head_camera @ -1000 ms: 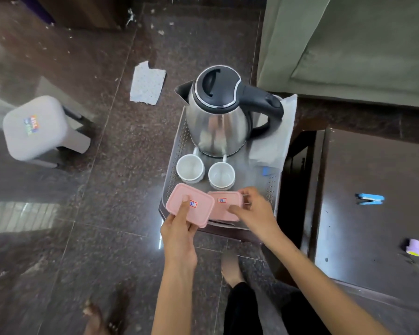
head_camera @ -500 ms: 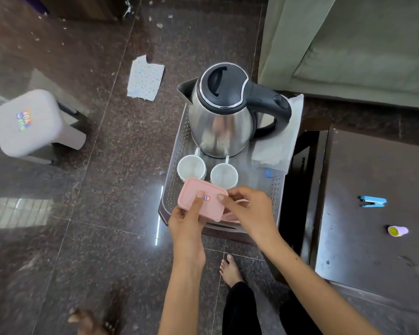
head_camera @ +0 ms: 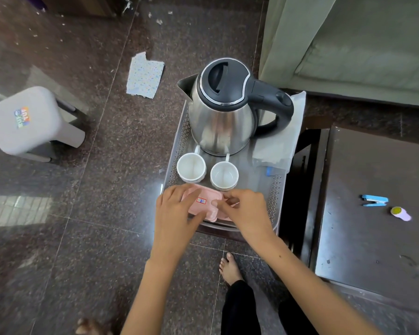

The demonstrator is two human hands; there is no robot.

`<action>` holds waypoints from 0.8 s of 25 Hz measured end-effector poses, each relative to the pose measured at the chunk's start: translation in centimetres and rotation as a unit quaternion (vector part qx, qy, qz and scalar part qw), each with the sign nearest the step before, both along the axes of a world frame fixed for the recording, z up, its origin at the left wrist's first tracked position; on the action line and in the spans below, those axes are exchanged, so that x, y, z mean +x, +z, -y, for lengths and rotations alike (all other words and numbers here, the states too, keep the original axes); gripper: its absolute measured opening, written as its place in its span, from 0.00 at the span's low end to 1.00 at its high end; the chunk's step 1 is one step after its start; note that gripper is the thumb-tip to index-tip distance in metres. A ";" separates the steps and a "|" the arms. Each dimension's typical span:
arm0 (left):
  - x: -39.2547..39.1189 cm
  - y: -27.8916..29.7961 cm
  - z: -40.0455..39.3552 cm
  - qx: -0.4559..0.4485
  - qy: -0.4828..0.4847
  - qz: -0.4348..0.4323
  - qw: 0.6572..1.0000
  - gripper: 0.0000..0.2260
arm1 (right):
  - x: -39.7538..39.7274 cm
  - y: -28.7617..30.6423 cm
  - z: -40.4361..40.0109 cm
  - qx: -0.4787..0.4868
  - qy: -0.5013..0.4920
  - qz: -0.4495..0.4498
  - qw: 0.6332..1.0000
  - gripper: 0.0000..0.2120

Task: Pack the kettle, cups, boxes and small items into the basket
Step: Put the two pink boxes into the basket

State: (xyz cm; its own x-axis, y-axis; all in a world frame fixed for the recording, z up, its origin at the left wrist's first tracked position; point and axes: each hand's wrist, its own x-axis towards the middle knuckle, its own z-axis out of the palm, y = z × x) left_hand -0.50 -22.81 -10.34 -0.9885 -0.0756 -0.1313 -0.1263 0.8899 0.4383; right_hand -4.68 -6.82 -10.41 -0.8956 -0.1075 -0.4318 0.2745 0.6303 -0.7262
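The left hand grasps the near left part of a pink rectangular plastic box with a small red-and-blue label on its lid, fingers laid over the lid's left edge and the thumb under the near side. Well away to the left of this hand stands a grey square plastic stool with a colourful sticker on its seat, and beyond it, on the dark speckled stone floor, lies a torn pale sheet of dotted paper. The box sits at the near end of a grey perforated plastic basket, stacked on a second pink box of which only an edge shows. Just beyond the fingers stand two white ceramic cups, side by side and upright, and past them a stainless-steel electric kettle with a black lid and handle, next to a folded translucent plastic bag. The right hand pinches the box's right side, fingertips curled on the lid. Well to the right of this hand, on a dark wooden table, lie a blue plastic clip and a small lilac cylinder with a yellow end.
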 end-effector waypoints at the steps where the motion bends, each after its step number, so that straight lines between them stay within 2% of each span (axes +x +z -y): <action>1: -0.3 0.0 0.2 -0.011 -0.008 0.002 1.000 0.21 | 0.0 -0.1 0.2 -0.007 0.003 -0.001 1.000 0.10; 4: -0.6 0.0 0.7 -0.045 -0.011 0.025 0.999 0.21 | 0.0 -0.3 1.1 0.015 0.035 -0.007 0.999 0.08; 8: -0.4 -0.6 0.7 -0.075 0.002 0.034 0.997 0.21 | -0.3 -0.3 -1.0 0.085 0.015 -0.058 0.995 0.05; 12: -0.9 -1.1 -0.9 -0.107 0.035 0.025 0.993 0.20 | 0.3 -0.8 -3.8 0.161 0.012 -0.074 0.984 0.09; 15: -1.4 -1.3 -2.4 -0.112 0.094 0.032 0.989 0.18 | 0.6 -1.7 -4.4 0.172 0.036 -0.066 0.982 0.12; 20: -1.2 -1.3 -2.5 -0.112 0.126 0.014 0.986 0.16 | 1.3 -2.6 -4.2 0.174 0.042 -0.111 0.978 0.09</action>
State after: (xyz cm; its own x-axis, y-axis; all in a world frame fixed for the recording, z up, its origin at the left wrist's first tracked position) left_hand -1.73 -20.30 -11.63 -0.9310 -0.3476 -0.1115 -0.3644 0.9030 0.2277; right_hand -3.37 -2.65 -13.02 -0.9657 -0.0656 -0.2512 0.0714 0.8630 -0.5001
